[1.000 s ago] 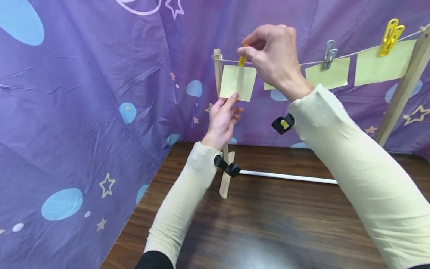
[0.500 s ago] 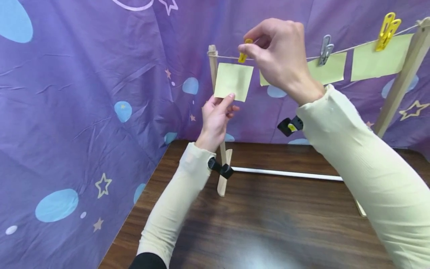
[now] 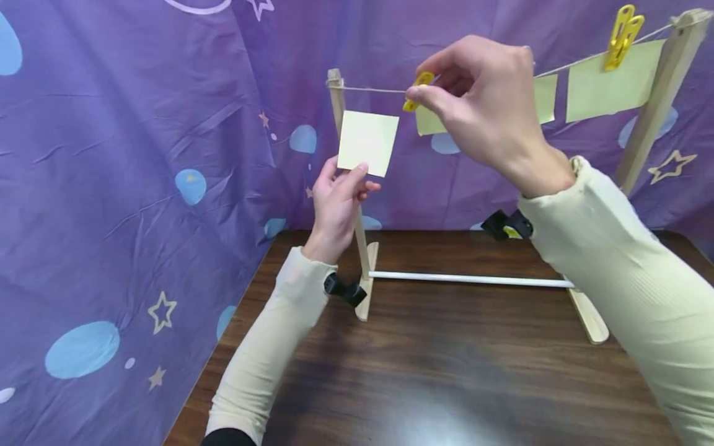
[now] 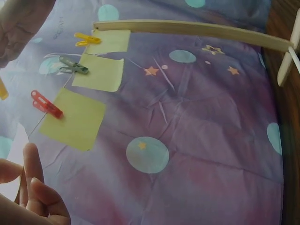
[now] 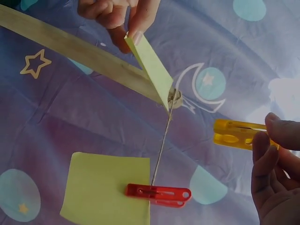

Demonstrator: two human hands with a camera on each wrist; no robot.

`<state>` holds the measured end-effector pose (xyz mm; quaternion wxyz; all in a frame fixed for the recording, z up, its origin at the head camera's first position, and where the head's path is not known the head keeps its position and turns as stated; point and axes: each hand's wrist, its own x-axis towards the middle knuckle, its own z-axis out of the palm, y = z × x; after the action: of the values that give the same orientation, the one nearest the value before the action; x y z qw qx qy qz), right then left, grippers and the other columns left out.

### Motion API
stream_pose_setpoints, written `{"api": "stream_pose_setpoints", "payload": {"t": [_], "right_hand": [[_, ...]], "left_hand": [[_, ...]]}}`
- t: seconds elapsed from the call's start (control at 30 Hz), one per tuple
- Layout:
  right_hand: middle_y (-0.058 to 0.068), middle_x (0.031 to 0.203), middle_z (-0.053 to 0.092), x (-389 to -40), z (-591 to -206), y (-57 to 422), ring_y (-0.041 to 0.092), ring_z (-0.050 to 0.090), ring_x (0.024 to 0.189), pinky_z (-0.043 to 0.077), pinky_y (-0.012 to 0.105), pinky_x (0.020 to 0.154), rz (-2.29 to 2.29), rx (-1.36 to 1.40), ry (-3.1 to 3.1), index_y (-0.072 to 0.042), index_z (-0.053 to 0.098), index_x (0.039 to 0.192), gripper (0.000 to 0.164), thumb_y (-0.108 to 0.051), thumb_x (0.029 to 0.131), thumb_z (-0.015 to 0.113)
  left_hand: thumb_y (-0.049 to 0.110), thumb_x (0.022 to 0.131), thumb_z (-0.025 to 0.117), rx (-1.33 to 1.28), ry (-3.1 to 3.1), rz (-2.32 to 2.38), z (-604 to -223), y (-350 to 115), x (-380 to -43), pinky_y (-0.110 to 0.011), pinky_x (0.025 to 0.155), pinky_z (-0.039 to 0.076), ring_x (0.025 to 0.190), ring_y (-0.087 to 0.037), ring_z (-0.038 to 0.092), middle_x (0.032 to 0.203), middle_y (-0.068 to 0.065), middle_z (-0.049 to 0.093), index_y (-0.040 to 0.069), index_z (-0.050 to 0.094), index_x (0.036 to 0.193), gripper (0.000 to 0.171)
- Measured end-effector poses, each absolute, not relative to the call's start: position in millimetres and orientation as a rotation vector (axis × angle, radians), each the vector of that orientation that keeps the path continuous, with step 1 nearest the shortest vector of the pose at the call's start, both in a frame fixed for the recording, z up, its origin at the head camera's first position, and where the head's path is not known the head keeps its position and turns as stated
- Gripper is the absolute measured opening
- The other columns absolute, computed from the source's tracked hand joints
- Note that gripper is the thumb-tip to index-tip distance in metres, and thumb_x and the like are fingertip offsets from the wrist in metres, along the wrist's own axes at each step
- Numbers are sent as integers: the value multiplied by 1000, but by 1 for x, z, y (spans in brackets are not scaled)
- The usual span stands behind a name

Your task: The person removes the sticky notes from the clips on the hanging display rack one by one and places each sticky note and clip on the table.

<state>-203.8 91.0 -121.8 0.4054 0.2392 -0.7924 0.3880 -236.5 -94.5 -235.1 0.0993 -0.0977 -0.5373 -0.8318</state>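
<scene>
A pale yellow square paper note (image 3: 368,142) is pinched at its lower edge by my left hand (image 3: 336,207), thumb in front. Its top edge lies just below the string (image 3: 372,90) in the head view, near the left post. My right hand (image 3: 496,111) pinches a yellow clothespin (image 5: 236,133) between thumb and fingers. In the right wrist view that clothespin is apart from both string and note. Just right of it, a second note (image 5: 108,187) hangs from the string by a red clothespin (image 5: 159,193), which my right hand hides in the head view.
Farther right hang two more notes, one under a grey-green clothespin (image 4: 75,65), one under a yellow clothespin (image 3: 623,38). Wooden posts (image 3: 666,93) hold the string, joined low by a white rod (image 3: 468,279). The stand is on a dark wood table (image 3: 424,365) before a purple cloth (image 3: 223,111).
The yellow clothespin in my right hand has moved right, away from the note's top edge. My left hand has shifted slightly left with the note. The head view has also shifted.
</scene>
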Motion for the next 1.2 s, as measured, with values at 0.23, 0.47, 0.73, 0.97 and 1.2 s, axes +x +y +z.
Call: {"api": "stream_pose_setpoints", "payload": {"t": [0.23, 0.47, 0.73, 0.97, 1.2], "right_hand": [[-13, 83, 65, -193, -134, 108, -3, 60, 66, 47, 12, 62, 1066, 603, -1997, 0, 71, 99, 25, -16, 81, 78], [-17, 81, 64, -184, -147, 125, 2, 62, 68, 49, 10, 65, 1177, 607, -1987, 2, 67, 105, 30, -3, 77, 78], [-4, 92, 69, -177, -170, 146, 7, 62, 71, 52, 12, 67, 1418, 626, -1842, 0, 67, 106, 37, 12, 71, 76], [3, 94, 70, -167, -190, 160, 9, 66, 73, 53, 14, 67, 1510, 617, -1725, -4, 67, 106, 42, 17, 71, 73], [12, 99, 68, -157, -213, 171, 13, 68, 76, 55, 16, 69, 1755, 638, -1574, 4, 65, 107, 44, 25, 69, 67]], "left_hand": [[2, 92, 60, -344, -1636, -2406, -243, -100, -228, -20, 57, 40, 57, -11, 66, 67, 3, 67, 9, 54, 106, 17], [7, 94, 59, -371, -1706, -2344, -255, -105, -222, -21, 56, 41, 56, -10, 68, 68, 1, 70, 9, 56, 97, 4], [5, 94, 56, -375, -1718, -2313, -268, -105, -218, -21, 56, 43, 58, -10, 66, 65, 2, 65, 9, 58, 92, 6], [-3, 91, 57, -361, -1625, -2393, -277, -106, -211, -20, 57, 48, 61, -10, 63, 72, -1, 62, 8, 60, 87, 12], [-9, 89, 56, -388, -1624, -2413, -294, -112, -203, -20, 58, 51, 61, -11, 66, 70, -1, 64, 5, 59, 92, 15]]}}
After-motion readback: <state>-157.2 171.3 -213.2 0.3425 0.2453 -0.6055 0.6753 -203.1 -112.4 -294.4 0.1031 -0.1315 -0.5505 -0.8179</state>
